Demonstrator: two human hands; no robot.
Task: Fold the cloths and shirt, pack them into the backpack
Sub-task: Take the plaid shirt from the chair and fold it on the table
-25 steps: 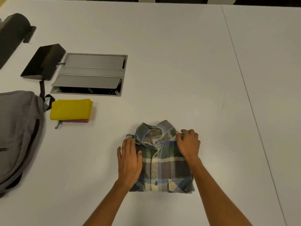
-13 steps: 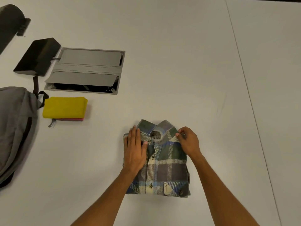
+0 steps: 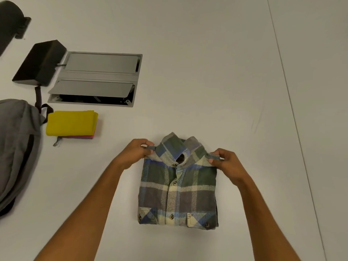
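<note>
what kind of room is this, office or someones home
Most likely an office or meeting room, not a home. The white table is wide and made of joined sections, and a metal cable hatch is set flush into its top. A dark chair back seems to stand at the far left edge.

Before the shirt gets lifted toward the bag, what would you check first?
1. Shirt folded compactly: ok.
2. Left hand pinching the left shoulder corner: ok.
3. Right hand pinching the right shoulder corner: ok.
4. Yellow cloth folded, stacked on pink cloth: ok.
5. Backpack open to receive: cannot tell.
6. Lower folds will hold when lifted: cannot tell.
</note>
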